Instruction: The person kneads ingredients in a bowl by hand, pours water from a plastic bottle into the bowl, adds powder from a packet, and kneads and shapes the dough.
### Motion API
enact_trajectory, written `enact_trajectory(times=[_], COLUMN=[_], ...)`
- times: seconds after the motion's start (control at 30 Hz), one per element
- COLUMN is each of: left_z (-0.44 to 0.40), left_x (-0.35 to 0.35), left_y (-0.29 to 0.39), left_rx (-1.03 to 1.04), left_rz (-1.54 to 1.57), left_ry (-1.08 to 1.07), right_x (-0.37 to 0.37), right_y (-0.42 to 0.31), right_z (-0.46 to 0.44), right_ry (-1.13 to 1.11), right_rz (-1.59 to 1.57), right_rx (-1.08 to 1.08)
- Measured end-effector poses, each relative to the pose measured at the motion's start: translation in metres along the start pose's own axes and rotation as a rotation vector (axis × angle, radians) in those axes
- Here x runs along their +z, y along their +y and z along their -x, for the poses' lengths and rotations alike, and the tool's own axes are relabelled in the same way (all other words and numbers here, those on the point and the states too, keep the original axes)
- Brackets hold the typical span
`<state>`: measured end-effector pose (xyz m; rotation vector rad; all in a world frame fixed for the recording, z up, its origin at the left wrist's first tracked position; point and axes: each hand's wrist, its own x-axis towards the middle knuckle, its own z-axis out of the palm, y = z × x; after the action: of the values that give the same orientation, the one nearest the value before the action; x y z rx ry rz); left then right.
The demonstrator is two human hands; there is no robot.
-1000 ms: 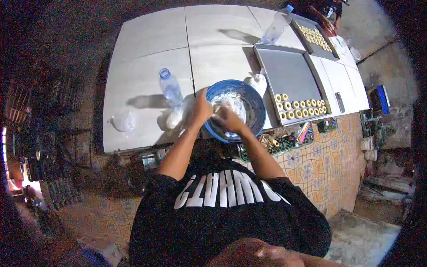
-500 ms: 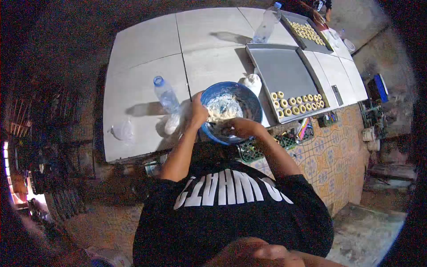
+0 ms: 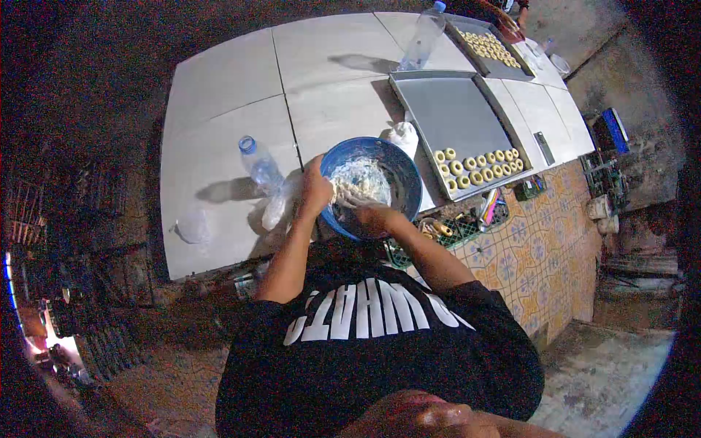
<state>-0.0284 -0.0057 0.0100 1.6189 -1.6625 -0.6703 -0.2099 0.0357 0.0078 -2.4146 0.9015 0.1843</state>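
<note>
A blue bowl (image 3: 410, 171) stands at the table's near edge, holding a pale, sticky flour dough (image 3: 363, 179). My left hand (image 3: 315, 188) grips the bowl's left rim, its fingers wrapped over the edge. Inside the bowl, my right hand (image 3: 374, 216) reaches into the dough from the near side. Its fingers look stretched out and coated with pale mixture, partly blurred. Just beyond the bowl sits a white bag (image 3: 403, 137). Left of my left hand are an uncapped clear bottle (image 3: 261, 166) and a small white bag (image 3: 274, 212).
A metal tray (image 3: 454, 109) right of the bowl carries rows of ring-shaped dough pieces (image 3: 476, 176). Farther back are another filled tray (image 3: 488, 52), a tall capped bottle (image 3: 423, 36) and a co-worker's arm (image 3: 509, 25). A clear plastic bag (image 3: 193, 226) lies left; a green crate (image 3: 467, 232) sits below the edge.
My right hand has moved leftward and deeper into the dough, its fingers now extended. My left hand stays on the rim. The whole view has shifted slightly.
</note>
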Motion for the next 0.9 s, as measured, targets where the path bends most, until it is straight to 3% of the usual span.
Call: enact_trajectory(times=[0.1, 0.13, 0.23, 0.3, 0.33, 0.43, 0.47, 0.57, 0.6, 0.67, 0.7, 0.73, 0.77, 0.83, 0.9], left_z=[-0.001, 0.001, -0.001, -0.001, 0.002, 0.006, 0.005, 0.003, 0.006, 0.012, 0.008, 0.004, 0.001, 0.002, 0.005], left_x=[0.006, -0.001, 0.006, 0.007, -0.006, -0.014, -0.024, 0.006, -0.008, -0.031, -0.016, -0.001, 0.007, 0.007, 0.002], left_y=[-0.011, -0.002, -0.011, -0.015, 0.007, 0.026, 0.036, -0.001, 0.017, 0.046, 0.024, 0.001, -0.008, -0.010, -0.004], left_rx=[0.031, 0.036, 0.055, -0.007, -0.138, -0.100, -0.147, 0.034, -0.041, -0.119, -0.071, -0.020, -0.004, 0.024, 0.015], left_rz=[0.151, 0.143, 0.087, 0.078, 0.040, 0.079, -0.047, 0.058, 0.041, -0.048, 0.029, 0.103, 0.083, 0.038, 0.062], left_ry=[0.001, -0.008, 0.015, -0.022, -0.133, -0.080, -0.149, 0.053, -0.017, -0.116, -0.062, -0.012, 0.007, 0.042, 0.024], right_x=[0.027, 0.033, 0.014, -0.015, -0.032, -0.024, -0.019, -0.019, 0.002, 0.042, 0.053, 0.025, 0.025, 0.028, 0.021], right_y=[0.034, 0.046, 0.100, 0.075, 0.053, 0.055, 0.058, 0.041, 0.059, 0.079, 0.081, 0.048, 0.037, 0.021, 0.001], right_z=[-0.038, -0.044, -0.071, -0.053, -0.040, -0.029, -0.026, 0.004, 0.003, -0.003, -0.002, 0.008, 0.002, -0.020, -0.033], right_ry=[-0.036, 0.176, -0.020, 0.255, 0.371, 0.599, 0.731, 0.937, 0.959, 0.939, 0.927, 0.682, 0.676, 0.687, 0.565], right_rz=[0.121, 0.172, -0.201, -0.483, -0.570, -0.599, -0.533, -0.585, -0.474, -0.404, -0.369, -0.359, -0.397, -0.595, -0.552], right_rx=[-0.028, -0.108, -0.075, 0.168, 0.177, 0.319, 0.284, 0.455, 0.502, 0.464, 0.446, 0.561, 0.542, 0.414, 0.286])
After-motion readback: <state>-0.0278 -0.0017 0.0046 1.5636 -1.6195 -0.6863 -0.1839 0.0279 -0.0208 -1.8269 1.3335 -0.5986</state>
